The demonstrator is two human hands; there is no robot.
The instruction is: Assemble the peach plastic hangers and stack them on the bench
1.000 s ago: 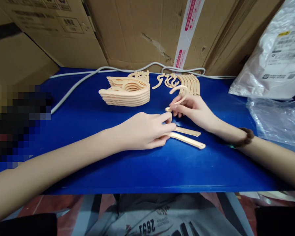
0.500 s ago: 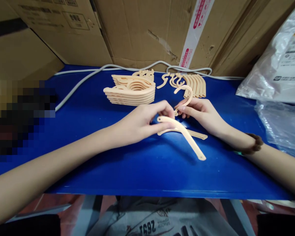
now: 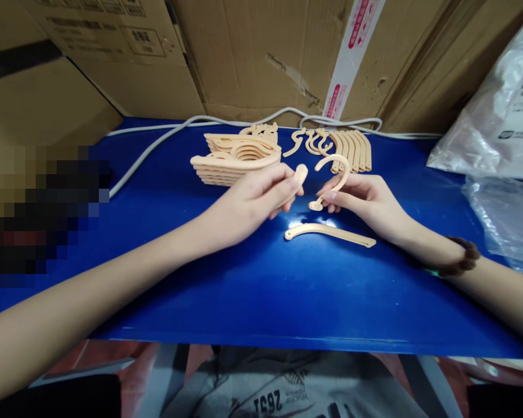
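Note:
My left hand [image 3: 257, 203] is closed around a beige hanger arm [image 3: 302, 173]. Only one rounded end shows past the thumb; the fingers cover the rest. Facing it, my right hand [image 3: 372, 203] pinches a beige hanger hook [image 3: 345, 168] near its base, curve upward and flat foot pointing left. A small gap separates the two held parts. Below them, a second hanger arm [image 3: 331, 231] lies on the blue table [image 3: 261, 290]. Behind my left hand stands a stack of beige hangers [image 3: 235, 165], partly covered by that hand.
Loose hanger hooks [image 3: 316, 142] and a row of several hanger arms [image 3: 353, 151] lie at the back. A white cable [image 3: 192, 118] runs along the cardboard boxes [image 3: 261, 58]. Clear plastic bags [image 3: 497, 133] are at the right.
My left hand has moved slightly left and up and turned the hanger arm, so it now points end-on. The hook's foot has come into view, and the arm on the table is uncovered.

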